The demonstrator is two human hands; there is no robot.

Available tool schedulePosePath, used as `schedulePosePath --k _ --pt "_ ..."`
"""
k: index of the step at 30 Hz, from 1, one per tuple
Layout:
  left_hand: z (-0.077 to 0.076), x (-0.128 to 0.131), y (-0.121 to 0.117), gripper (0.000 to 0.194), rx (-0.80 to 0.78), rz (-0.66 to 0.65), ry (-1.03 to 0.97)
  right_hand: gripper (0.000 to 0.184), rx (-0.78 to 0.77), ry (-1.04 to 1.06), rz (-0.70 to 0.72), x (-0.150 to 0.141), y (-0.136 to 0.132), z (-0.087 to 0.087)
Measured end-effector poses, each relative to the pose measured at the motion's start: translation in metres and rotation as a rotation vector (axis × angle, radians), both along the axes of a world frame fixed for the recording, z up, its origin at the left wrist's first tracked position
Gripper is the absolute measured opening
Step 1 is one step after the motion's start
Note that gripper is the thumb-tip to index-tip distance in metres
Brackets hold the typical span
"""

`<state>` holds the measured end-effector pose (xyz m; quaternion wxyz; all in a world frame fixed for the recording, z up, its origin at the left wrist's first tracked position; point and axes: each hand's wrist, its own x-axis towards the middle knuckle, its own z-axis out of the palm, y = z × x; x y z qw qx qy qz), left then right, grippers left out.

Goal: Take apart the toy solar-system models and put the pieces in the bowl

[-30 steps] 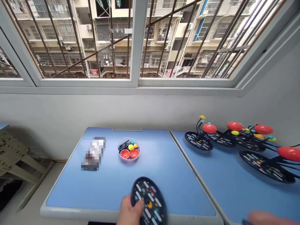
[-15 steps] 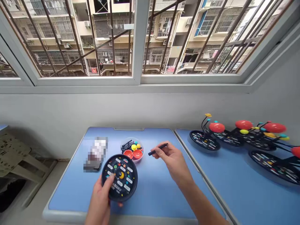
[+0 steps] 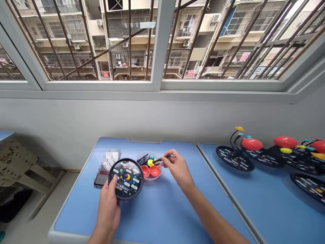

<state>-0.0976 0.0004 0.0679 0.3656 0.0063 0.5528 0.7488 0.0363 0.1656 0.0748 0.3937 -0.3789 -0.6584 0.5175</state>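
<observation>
My left hand (image 3: 109, 206) grips a round black disc (image 3: 126, 178) printed with coloured planets, holding it tilted above the blue table (image 3: 162, 206). My right hand (image 3: 177, 167) pinches a thin black rod (image 3: 162, 158) over a clear bowl (image 3: 149, 167) of red half-shells, yellow balls and black rods. The rod's tip sits just above the bowl's contents.
A phone (image 3: 105, 171) lies behind the disc on the left. A second blue table (image 3: 266, 200) to the right carries several finished planet models (image 3: 254, 149) with red balls. A wall and barred window rise behind. A perforated stool (image 3: 15, 162) stands at far left.
My left hand has lifted the disc up and away from the table's near edge towards the bowl. My right hand came in holding the rod and moved it left over the bowl.
</observation>
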Motion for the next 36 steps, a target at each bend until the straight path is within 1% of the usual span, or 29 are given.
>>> schedulePosePath --k 5,9,12,15,18,20,23,27,33,36 --pt "0.003 -0.003 0.010 0.038 -0.019 0.017 -0.012 0.016 0.095 -0.090 0.070 -0.029 0.014 -0.013" --pt "0.006 -0.005 0.020 0.036 -0.013 0.029 -0.009 0.004 0.220 -0.179 0.057 -0.040 0.021 -0.024" --pt "0.008 -0.009 0.027 0.034 -0.019 0.011 0.011 0.015 0.286 -0.222 0.024 -0.034 0.025 -0.030" --pt "0.009 -0.013 0.038 0.035 -0.001 -0.021 0.093 0.026 0.300 -0.246 -0.004 -0.021 0.028 -0.036" --pt "0.008 -0.014 0.054 0.034 0.011 -0.060 0.232 0.028 0.271 -0.252 -0.032 -0.009 0.032 -0.043" --pt "0.005 -0.012 0.066 0.034 0.002 -0.104 0.324 0.027 0.235 -0.257 -0.052 -0.004 0.035 -0.047" --pt "-0.002 -0.007 0.082 0.035 -0.022 -0.163 0.418 0.033 0.187 -0.252 -0.061 0.001 0.038 -0.052" --pt "-0.009 -0.002 0.094 0.035 -0.122 -0.219 0.544 0.037 0.159 -0.226 -0.047 0.003 0.038 -0.057" --pt "-0.017 -0.006 0.102 0.034 -0.405 -0.238 0.807 0.040 0.132 -0.187 0.010 0.003 0.036 -0.068" --pt "-0.020 -0.008 0.104 0.034 -0.518 -0.248 0.892 0.044 0.121 -0.199 0.018 0.002 0.034 -0.068"
